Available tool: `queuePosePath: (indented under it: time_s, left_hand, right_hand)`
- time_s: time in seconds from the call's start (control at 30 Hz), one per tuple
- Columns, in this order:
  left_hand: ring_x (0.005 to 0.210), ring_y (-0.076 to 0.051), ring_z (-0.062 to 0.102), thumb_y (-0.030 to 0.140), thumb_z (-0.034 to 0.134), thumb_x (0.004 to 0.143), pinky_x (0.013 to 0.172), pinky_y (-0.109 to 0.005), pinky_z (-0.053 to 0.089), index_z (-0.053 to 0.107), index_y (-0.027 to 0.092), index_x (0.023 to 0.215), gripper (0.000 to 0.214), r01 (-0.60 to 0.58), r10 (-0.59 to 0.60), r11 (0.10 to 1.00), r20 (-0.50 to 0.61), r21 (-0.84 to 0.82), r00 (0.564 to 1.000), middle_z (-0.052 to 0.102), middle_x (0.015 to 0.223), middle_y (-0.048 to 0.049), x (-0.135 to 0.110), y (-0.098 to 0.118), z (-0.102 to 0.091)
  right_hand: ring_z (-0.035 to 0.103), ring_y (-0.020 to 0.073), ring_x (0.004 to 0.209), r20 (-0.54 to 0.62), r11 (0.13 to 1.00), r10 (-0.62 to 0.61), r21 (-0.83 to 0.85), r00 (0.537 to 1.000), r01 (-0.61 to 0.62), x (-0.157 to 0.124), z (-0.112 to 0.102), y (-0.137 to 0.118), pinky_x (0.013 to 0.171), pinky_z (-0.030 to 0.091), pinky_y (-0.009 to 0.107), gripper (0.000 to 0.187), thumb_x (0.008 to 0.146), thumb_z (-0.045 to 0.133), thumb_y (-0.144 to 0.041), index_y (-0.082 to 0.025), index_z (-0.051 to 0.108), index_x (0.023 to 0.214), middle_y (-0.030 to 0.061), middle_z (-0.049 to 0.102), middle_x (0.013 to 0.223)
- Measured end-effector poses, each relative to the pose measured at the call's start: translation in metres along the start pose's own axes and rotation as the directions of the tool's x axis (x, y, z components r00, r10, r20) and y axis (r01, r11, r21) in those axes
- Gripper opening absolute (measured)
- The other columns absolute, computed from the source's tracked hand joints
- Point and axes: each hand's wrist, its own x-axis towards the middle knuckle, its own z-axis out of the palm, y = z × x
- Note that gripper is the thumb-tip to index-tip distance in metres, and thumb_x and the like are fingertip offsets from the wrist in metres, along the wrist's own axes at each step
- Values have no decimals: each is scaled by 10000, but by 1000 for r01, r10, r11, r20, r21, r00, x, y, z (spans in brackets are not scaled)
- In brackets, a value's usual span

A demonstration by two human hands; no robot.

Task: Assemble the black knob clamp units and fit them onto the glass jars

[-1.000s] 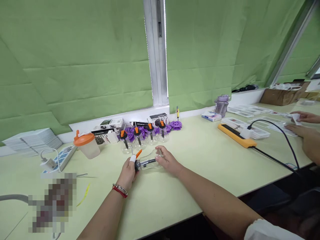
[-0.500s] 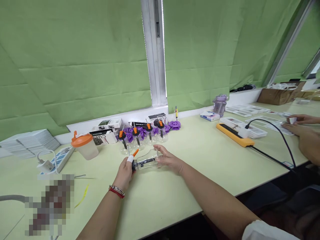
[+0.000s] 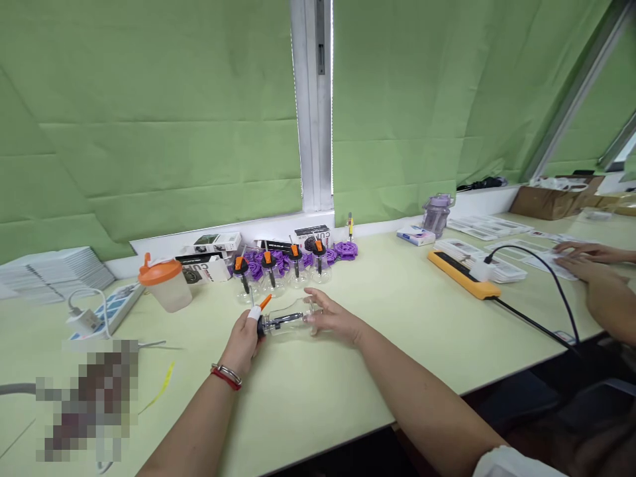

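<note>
A clear glass bottle (image 3: 288,318) with a black cap, an orange lever and a dark tube inside is held on its side above the table. My left hand (image 3: 247,336) is closed around the capped end, with a white wrap on one finger or thumb. My right hand (image 3: 332,315) has its fingers curved round the base end, gripping it. Just behind stand several similar clear bottles (image 3: 269,280) with orange levers, in front of a row of purple plastic parts (image 3: 346,250).
On the left are an orange-lidded cup (image 3: 173,291), a power strip (image 3: 115,310) and stacked white cards (image 3: 59,275). Small boxes (image 3: 211,267) line the wall. To the right lie a yellow power strip (image 3: 462,275), a purple bottle (image 3: 437,215) and a co-worker's hands (image 3: 586,258) over printed sheets.
The view has shifted slightly. Both my hands keep hold of the glass bottle in nearly the same pose. The co-worker's hands now lie flatter on the sheets.
</note>
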Motion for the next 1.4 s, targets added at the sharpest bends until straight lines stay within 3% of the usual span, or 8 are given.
queuePosePath:
  time_s: [0.27, 0.43, 0.6, 0.83, 1.0, 1.2, 1.3, 1.4]
  left_hand:
    - [339, -62, 309, 604, 408, 815, 314, -179, 181, 438, 221, 802, 384, -13, 11, 1000, 68, 25, 998, 386, 536, 85, 0, -4, 1]
    - [327, -66, 298, 601, 403, 813, 305, -182, 177, 419, 220, 779, 383, -24, 22, 999, 69, 32, 997, 382, 523, 84, -1, -5, 1]
    - [337, -66, 300, 589, 420, 799, 309, -188, 183, 441, 214, 769, 377, -38, 36, 998, 68, 39, 997, 396, 530, 74, -1, -4, 1]
    - [362, -73, 332, 548, 435, 799, 329, -194, 183, 519, 194, 841, 366, -26, 25, 999, 22, 23, 999, 412, 530, 66, 1, -5, -2]
    - [372, -77, 352, 533, 437, 802, 331, -196, 195, 554, 180, 902, 386, -42, 40, 999, 44, 24, 998, 424, 537, 61, 0, -5, -1]
    - [342, -69, 327, 592, 444, 786, 313, -191, 189, 495, 195, 841, 404, 3, -3, 1000, 15, -13, 1000, 408, 541, 74, 1, -3, 0]
    - [338, -69, 323, 586, 430, 801, 310, -191, 196, 475, 200, 825, 388, 14, -15, 999, -12, -32, 1000, 397, 532, 78, 1, -3, -1]
    - [347, -74, 339, 560, 408, 818, 311, -191, 200, 504, 197, 853, 377, -12, 12, 1000, -9, -6, 1000, 411, 527, 70, 0, -2, -1]
  right_hand:
    - [619, 132, 521, -33, 993, 98, -68, 995, -100, 7, 2, 8, 333, 353, 195, 623, 837, 408, -668, -181, 486, 1218, 69, 579, 899]
    - [518, 80, 442, -110, 980, 49, -187, 993, -69, 8, 3, 10, 391, 393, 192, 625, 856, 335, -682, -148, 528, 1116, 23, 583, 712]
    - [574, 96, 441, -146, 983, 96, -142, 985, -116, 6, 7, 5, 322, 353, 168, 543, 854, 324, -684, -261, 416, 1182, -18, 539, 765]
    - [660, 134, 601, 108, 988, 150, 22, 983, -153, -3, 0, -4, 443, 486, 210, 482, 745, 673, -482, -198, 501, 1093, 67, 585, 995]
    - [510, 78, 408, -65, 965, 230, -114, 971, -237, 5, 2, 2, 317, 338, 180, 615, 829, 383, -693, -109, 569, 782, 57, 577, 684]
    - [602, 104, 650, -103, 1000, 9, 20, 995, -7, 5, 6, 4, 507, 510, 245, 572, 819, 519, -610, -268, 431, 1269, 70, 529, 1094]
    - [641, 123, 742, -4, 999, -9, 52, 1000, 9, 1, 4, 1, 588, 535, 263, 639, 751, 671, -514, -289, 432, 1299, 87, 452, 1259]
    - [654, 122, 647, 46, 998, 59, 28, 997, -61, 1, 1, 1, 488, 496, 225, 624, 720, 705, -500, -233, 482, 1238, 95, 526, 1179]
